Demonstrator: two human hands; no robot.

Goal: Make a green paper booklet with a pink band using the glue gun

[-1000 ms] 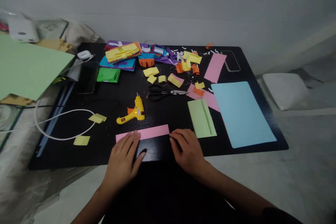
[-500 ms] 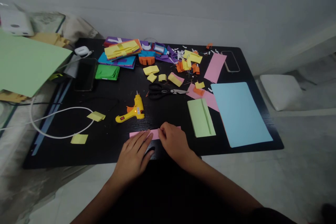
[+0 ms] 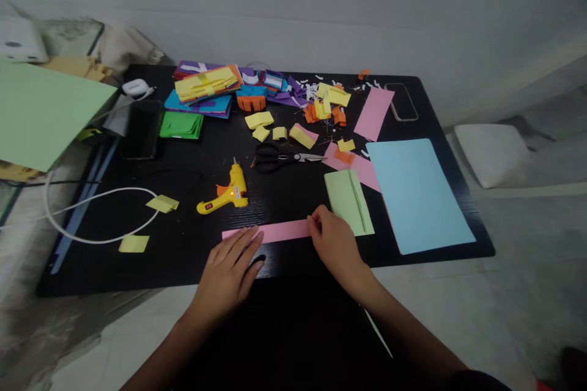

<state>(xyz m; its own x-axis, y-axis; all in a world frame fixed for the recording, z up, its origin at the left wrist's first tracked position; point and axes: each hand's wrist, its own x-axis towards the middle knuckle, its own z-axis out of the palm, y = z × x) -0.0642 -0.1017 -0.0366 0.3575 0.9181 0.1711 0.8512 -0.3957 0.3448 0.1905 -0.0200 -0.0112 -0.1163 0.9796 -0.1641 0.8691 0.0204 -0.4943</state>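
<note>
I've L hand [image 3: 227,266] unclenched on pink paper strip [image 3: 285,231], can't tell R hand [image 3: 337,247] grip; yellow plastic glue gun [image 3: 235,186] lbl [image 3: 237,192] unreadable.

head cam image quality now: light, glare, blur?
Head view: dim, greyish light overall; head view: faint sheen on the black table between the left hand and right hand; head view: soft fine detail, label on the yellow glue gun unreadable, though the pink strip stands out clearly.

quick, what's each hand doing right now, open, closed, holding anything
Left hand: open, resting on the pink strip.
Right hand: curled at the strip's right end; gripping or just pressing, can't tell.
</note>
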